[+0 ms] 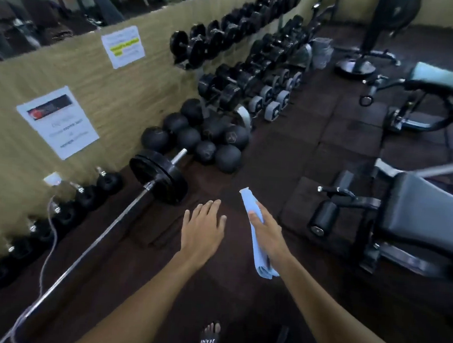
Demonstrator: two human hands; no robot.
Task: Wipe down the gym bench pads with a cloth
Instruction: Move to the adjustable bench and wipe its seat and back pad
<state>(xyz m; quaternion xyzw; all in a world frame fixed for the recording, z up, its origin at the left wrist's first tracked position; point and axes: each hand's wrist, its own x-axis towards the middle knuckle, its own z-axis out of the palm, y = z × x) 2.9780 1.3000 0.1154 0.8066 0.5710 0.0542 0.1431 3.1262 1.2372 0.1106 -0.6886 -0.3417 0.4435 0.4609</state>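
Here, left hand [202,230] splayed, empty; right hand [268,232] clasped on cloth [248,199]; barbell [160,176] leftward, bench pad [426,209] rightward.

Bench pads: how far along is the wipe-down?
Done: nothing that shows; no pad looks wiped. In hand: the right hand holds the blue cloth in the air; the left hand is open and empty. Left: the near bench pad and the farther bench, neither touched.
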